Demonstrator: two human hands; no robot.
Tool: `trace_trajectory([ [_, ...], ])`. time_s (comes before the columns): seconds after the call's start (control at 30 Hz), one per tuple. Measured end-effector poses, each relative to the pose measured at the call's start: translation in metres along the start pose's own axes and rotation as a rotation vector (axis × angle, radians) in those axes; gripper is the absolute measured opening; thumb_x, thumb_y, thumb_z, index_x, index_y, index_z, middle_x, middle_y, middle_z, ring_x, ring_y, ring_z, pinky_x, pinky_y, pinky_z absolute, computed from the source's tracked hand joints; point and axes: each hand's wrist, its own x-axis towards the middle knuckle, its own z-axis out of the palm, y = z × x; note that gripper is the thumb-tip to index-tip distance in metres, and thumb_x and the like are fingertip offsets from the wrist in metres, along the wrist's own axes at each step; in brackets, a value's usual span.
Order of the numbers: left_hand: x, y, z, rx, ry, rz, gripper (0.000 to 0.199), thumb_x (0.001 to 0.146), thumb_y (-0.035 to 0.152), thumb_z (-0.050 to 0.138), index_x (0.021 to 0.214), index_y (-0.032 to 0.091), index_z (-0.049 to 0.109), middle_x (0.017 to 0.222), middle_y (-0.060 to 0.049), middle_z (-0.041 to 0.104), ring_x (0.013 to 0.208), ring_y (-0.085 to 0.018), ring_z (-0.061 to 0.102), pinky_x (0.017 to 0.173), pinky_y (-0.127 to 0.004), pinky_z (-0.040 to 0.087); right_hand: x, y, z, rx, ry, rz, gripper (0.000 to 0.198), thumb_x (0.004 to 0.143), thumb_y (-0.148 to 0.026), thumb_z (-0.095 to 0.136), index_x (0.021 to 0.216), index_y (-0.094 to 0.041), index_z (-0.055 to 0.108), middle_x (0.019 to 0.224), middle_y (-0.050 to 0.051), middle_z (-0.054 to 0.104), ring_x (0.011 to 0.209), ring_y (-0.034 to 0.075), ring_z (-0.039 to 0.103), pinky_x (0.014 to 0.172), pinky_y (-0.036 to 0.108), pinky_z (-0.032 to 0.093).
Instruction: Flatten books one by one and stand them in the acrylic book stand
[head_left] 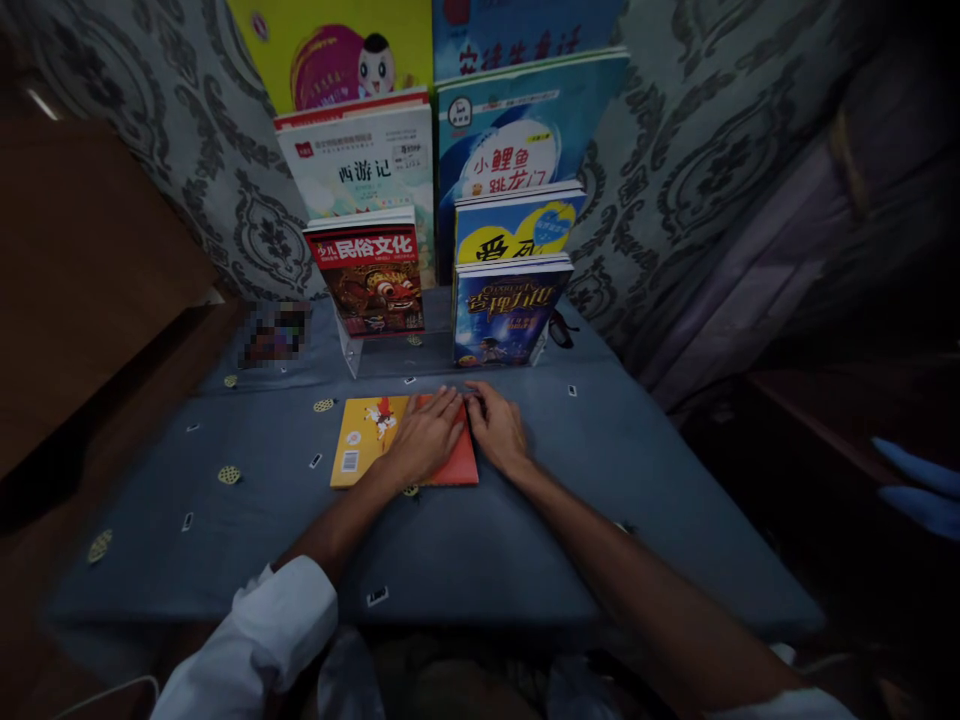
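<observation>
Patterned backdrop (690, 150) rises behind the blue table (645, 470), where a book (375, 445) lies before racked books (510, 315). Left hand (429, 432) rests flat on it, fingers extended; right hand (496, 425) curls at its right edge, grip unclear.

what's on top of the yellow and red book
The left hand rests on the yellow-and-red book, covering part of its middle; anything printed beneath the hand cannot be seen.
</observation>
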Motion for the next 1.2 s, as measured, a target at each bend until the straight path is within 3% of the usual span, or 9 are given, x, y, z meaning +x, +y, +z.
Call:
trace_trajectory([
  [0.23, -0.001, 0.0, 0.001, -0.002, 0.011, -0.005, 0.045, 0.104, 0.027, 0.035, 0.146, 0.014, 0.044, 0.154, -0.016, 0.045, 0.147, -0.025, 0.037, 0.119, -0.055, 0.028, -0.003, -0.006, -0.001, 0.003, 0.019, -0.184, 0.032, 0.092, -0.02, 0.042, 0.114, -0.023, 0.065, 0.11, 0.009, 0.073, 0.105, 0.026, 0.066, 0.095, 0.043, 0.053],
  [0.7, -0.01, -0.004, 0.001, 0.019, 0.029, -0.028, 0.045, 0.104, 0.03, 0.035, 0.144, 0.013, 0.046, 0.154, -0.015, 0.046, 0.146, -0.023, 0.039, 0.121, -0.048, 0.028, 0.001, 0.006, 0.005, 0.031, -0.043, -0.2, 0.031, 0.088, -0.02, 0.043, 0.109, -0.02, 0.065, 0.108, 0.011, 0.073, 0.1, 0.026, 0.069, 0.091, 0.043, 0.054],
  [0.93, -0.045, -0.028, -0.006, 0.047, 0.032, -0.092, 0.047, 0.104, 0.03, 0.036, 0.145, 0.011, 0.046, 0.155, -0.014, 0.044, 0.147, -0.024, 0.036, 0.121, -0.047, 0.028, 0.001, 0.004, 0.002, 0.037, -0.071, -0.213, 0.03, 0.09, -0.021, 0.042, 0.106, -0.02, 0.067, 0.103, 0.01, 0.073, 0.098, 0.025, 0.068, 0.091, 0.041, 0.054],
  [1.2, -0.1, -0.072, -0.016, 0.017, 0.095, -0.309, 0.048, 0.102, 0.033, 0.039, 0.147, 0.015, 0.045, 0.156, -0.015, 0.042, 0.147, -0.025, 0.036, 0.116, -0.049, 0.037, 0.0, 0.002, 0.001, 0.025, -0.096, -0.224, 0.029, 0.09, -0.02, 0.042, 0.105, -0.019, 0.067, 0.099, 0.01, 0.072, 0.094, 0.025, 0.067, 0.087, 0.041, 0.053],
])
